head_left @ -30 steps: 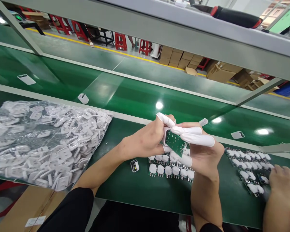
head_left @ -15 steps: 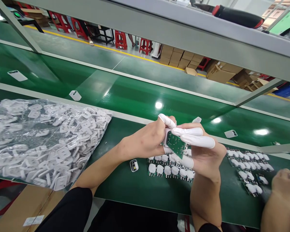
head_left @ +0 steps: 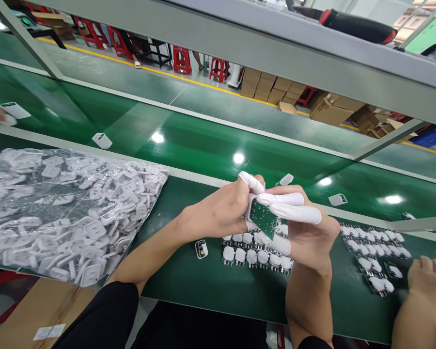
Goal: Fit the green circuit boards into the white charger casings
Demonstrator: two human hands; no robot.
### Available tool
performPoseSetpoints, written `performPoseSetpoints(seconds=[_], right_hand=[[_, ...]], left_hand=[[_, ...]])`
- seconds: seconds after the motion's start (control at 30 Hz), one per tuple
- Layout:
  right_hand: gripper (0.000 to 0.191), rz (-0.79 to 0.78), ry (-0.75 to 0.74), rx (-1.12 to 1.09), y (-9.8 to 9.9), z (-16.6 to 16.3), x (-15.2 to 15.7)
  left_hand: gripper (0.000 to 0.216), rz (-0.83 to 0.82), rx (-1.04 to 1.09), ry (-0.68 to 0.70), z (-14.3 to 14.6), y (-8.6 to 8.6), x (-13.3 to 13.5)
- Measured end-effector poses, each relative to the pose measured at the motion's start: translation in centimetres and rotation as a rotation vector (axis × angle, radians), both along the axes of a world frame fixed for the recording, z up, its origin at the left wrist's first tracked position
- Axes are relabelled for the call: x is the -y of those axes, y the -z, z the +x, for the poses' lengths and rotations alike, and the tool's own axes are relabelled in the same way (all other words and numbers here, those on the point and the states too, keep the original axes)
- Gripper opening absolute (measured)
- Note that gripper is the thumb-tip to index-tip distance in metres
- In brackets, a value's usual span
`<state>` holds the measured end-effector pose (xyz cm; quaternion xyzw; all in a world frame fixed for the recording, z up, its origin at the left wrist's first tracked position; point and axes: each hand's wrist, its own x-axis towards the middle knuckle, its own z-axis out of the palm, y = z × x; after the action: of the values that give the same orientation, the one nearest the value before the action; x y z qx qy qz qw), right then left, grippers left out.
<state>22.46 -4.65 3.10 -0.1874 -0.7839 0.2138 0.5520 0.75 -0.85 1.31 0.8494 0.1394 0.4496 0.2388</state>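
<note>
Circuit board point(head_left: 263, 216), small and green, is held in the air just above the desk point(head_left: 210, 286) at mid-view, tilted, with its printed face to the camera. At its 9 o'clock edge it meets a white plastic shell point(head_left: 249, 207); how deeply the two are seated cannot be told. The left hand point(head_left: 218, 213) is clenched on the shell, and the right hand point(head_left: 307, 232) grasps the board, its fingers point(head_left: 294, 212) in white cots laid across the upper edge. Judged from this, the piece in hand is mid-fitting and not finished, since most of the board's face is exposed. At 6 o'clock, flat on the desk, lies a panel of boards point(head_left: 256, 252) with white caps in rows, which looks like stock not yet taken up. A single small unit point(head_left: 201, 248) sits apart at 8 o'clock. At 9 o'clock a clear bag of white plug parts point(head_left: 69, 213) is heaped full, so much supply remains. On the green conveyor belt point(head_left: 203, 140), from 10 to 2 o'clock, three white housings point(head_left: 337, 199) lie well apart; whether they are completed pieces cannot be confirmed. At 4 o'clock a co-worker's hand point(head_left: 427, 278) rests by a second panel point(head_left: 376, 247).
</note>
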Motion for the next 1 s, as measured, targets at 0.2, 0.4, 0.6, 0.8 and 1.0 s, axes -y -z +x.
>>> performPoseSetpoints(seconds=[0.2, 0.4, 0.6, 0.8, 1.0], right_hand=[[0.067, 0.022, 0.044, 0.000, 0.0, -0.1, -0.2], [0.062, 0.027, 0.022, -0.010, -0.5, -0.4, -0.2], [0.060, 0.010, 0.085, 0.027, -0.9, -0.5, 0.1], [0.064, 0.015, 0.131, 0.051, -0.9, -0.2, 0.3], [0.068, 0.057, 0.117, 0.024, -0.8, -0.1, 0.5]], left_hand=[[0.046, 0.015, -0.007, -0.010, 0.1, -0.1, 0.0], [0.049, 0.002, -0.022, -0.018, 0.0, 0.1, 0.2], [0.047, 0.007, -0.038, -0.032, 0.0, 0.2, 0.1], [0.045, -0.037, -0.060, -0.034, 0.0, 0.3, 0.1], [0.049, -0.033, -0.078, -0.028, -0.2, 0.5, 0.1]])
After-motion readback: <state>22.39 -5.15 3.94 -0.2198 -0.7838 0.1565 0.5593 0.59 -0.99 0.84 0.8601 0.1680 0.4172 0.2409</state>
